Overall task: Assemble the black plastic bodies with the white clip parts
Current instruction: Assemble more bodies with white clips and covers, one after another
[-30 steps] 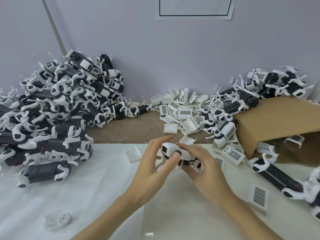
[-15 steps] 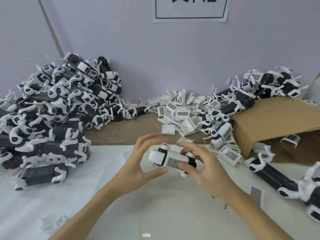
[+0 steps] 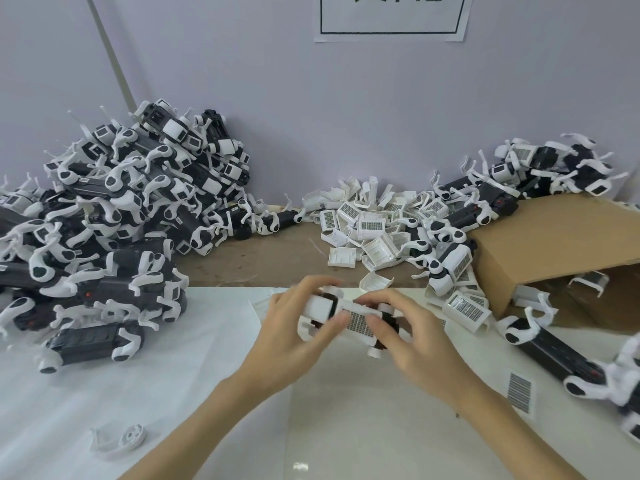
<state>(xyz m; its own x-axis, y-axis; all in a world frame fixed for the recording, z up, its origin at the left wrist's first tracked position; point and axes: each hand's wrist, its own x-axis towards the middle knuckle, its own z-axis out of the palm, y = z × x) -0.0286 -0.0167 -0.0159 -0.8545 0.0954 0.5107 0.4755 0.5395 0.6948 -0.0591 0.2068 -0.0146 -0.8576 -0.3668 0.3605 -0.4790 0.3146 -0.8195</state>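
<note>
A black plastic body with white parts (image 3: pixel 341 315) is held above the white sheet at the centre. My left hand (image 3: pixel 294 327) grips its left end, thumb under a white block. My right hand (image 3: pixel 405 336) pinches its right half, fingertips on a white clip with a dark grid face (image 3: pixel 360 323). The body's black underside is mostly hidden by my fingers.
A tall heap of black bodies with white clips (image 3: pixel 114 216) fills the left. Loose white clips (image 3: pixel 367 223) lie at the back centre. A tipped cardboard box (image 3: pixel 561 244) lies on the right, another body (image 3: pixel 550 348) in front of it. A white round part (image 3: pixel 119 441) lies at the lower left.
The piece has been turned between my hands so that the grid-faced clip lies on top of the body. My right fingers have moved onto that clip. Both hands stayed at the centre.
</note>
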